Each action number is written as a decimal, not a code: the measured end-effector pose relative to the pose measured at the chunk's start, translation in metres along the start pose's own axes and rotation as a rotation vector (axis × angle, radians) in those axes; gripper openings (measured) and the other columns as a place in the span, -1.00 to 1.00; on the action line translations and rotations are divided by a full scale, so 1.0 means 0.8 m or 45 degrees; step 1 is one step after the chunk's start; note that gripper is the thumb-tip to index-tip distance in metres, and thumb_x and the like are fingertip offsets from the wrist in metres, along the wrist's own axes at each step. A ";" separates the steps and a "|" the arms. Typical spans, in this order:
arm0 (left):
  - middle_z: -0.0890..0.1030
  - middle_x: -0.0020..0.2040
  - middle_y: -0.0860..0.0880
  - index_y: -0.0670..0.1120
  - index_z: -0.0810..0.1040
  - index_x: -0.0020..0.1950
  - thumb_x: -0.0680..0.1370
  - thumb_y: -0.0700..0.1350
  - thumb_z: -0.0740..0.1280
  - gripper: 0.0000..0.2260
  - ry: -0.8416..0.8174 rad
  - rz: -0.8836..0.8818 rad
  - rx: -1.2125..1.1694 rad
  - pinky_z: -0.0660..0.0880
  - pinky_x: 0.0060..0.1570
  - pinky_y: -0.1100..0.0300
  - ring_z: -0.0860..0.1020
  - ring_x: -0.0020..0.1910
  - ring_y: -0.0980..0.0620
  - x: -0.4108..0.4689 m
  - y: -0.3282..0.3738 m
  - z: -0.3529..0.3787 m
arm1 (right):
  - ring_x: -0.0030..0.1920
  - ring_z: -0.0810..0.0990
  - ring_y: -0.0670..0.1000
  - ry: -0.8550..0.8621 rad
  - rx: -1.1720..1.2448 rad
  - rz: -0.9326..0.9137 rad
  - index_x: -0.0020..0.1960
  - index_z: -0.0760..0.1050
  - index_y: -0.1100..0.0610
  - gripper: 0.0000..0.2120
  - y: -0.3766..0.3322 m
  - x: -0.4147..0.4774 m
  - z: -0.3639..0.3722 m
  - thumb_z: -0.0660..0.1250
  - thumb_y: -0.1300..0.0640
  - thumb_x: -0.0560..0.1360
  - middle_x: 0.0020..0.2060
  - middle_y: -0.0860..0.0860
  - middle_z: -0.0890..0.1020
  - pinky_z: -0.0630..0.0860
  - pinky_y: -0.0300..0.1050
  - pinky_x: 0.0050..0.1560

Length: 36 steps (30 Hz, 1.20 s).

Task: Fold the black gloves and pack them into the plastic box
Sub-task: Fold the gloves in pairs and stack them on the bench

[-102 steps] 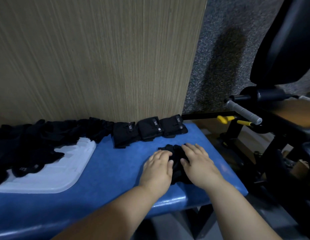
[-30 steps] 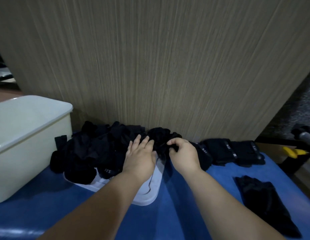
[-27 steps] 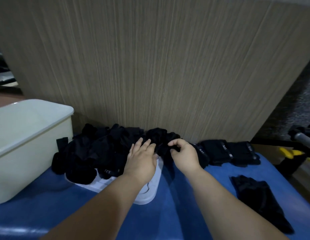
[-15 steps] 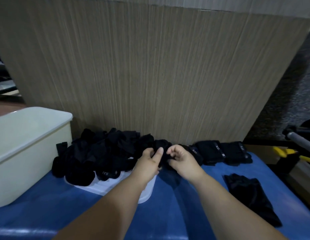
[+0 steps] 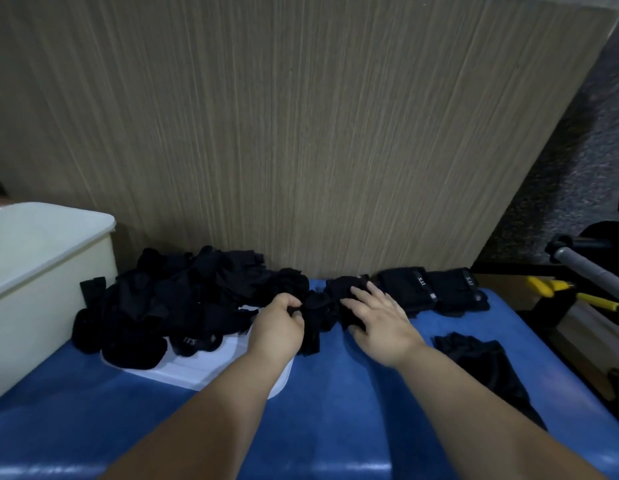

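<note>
1. Nearest, both forearms reach forward over the blue bench (image 5: pixel 335 420). A loose glove, the spare (image 5: pixel 488 372), lies flat at the near right, its long axis running from the near-right edge toward the wall.
2. The left hand (image 5: pixel 278 329) is curled shut, fingers pinching the edge of a black glove (image 5: pixel 316 322) at the lid's right corner. The right hand (image 5: pixel 380 323) is spread open, palm down, pressing the cloth just right of that glove; it grips nothing that I can see.
3. The glove is bunched and hangs from the pinch. Its long axis seems to run near to far, but which end is the cuff I cannot tell.
4. To do this step well, I judge: draw the glove clear of the pile (image 5: pixel 169 306), lay it flat on bare bench and smooth it before folding, so the fold matches the finished ones.
5. The pile sits on a white lid (image 5: pixel 211 370), left of the hands.
6. Farther, folded gloves (image 5: pixel 436 289) stand in a row along the wall (image 5: pixel 301 133), long axes left to right.
7. The box (image 5: pixel 41 285) waits at the far left; what is inside is not visible.
</note>
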<state>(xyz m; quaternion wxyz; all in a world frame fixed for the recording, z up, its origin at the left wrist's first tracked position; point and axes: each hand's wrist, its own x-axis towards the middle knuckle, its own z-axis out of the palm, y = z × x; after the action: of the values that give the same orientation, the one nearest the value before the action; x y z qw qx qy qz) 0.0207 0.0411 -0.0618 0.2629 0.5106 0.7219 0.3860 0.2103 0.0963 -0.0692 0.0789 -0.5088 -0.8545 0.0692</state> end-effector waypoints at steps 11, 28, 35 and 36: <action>0.56 -0.16 0.11 0.04 0.50 0.17 0.61 -0.18 0.18 -0.79 -0.081 0.039 -0.026 0.46 -0.23 0.28 0.55 -0.18 0.12 -0.004 -0.001 -0.007 | 0.56 -0.16 0.07 -0.072 -0.175 0.259 0.57 -0.08 -0.08 -0.49 -0.008 0.042 0.016 -0.07 -0.11 0.65 0.57 -0.05 -0.02 -0.12 0.07 0.52; 0.63 -0.16 -0.11 -0.12 0.53 0.10 0.64 -0.29 0.12 -0.78 -0.431 -0.327 -0.956 0.53 -0.14 0.13 0.59 -0.24 0.01 -0.068 0.033 -0.018 | 0.04 0.60 -0.06 -0.083 1.626 0.253 0.17 0.54 -0.04 -0.81 -0.054 -0.073 -0.052 0.27 0.03 0.58 0.03 -0.07 0.64 0.50 -0.08 0.06; 0.63 -0.22 -0.03 -0.04 0.54 0.05 0.62 -0.22 0.21 -0.85 -0.401 -0.372 -0.930 0.41 -0.36 0.30 0.57 -0.37 0.14 -0.114 0.042 -0.003 | -0.14 0.58 0.10 0.165 1.858 0.476 0.12 0.44 0.10 -0.79 -0.058 -0.125 -0.055 0.34 0.29 0.53 -0.13 0.13 0.58 0.49 0.01 -0.10; 0.64 -0.20 -0.02 -0.03 0.54 0.05 0.62 -0.20 0.23 -0.87 -0.366 -0.372 -0.927 0.39 -0.35 0.28 0.57 -0.34 0.12 -0.116 0.042 0.000 | -0.11 0.60 0.11 0.183 1.921 0.508 0.17 0.42 0.11 -0.73 -0.055 -0.130 -0.054 0.34 0.31 0.52 -0.09 0.14 0.59 0.51 0.02 -0.05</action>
<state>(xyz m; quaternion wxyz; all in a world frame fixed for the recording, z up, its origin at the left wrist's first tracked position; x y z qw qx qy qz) 0.0702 -0.0400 -0.0352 0.5763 0.3254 0.5590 0.4994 0.2304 -0.0145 -0.0246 0.4444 -0.4649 -0.4618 0.6108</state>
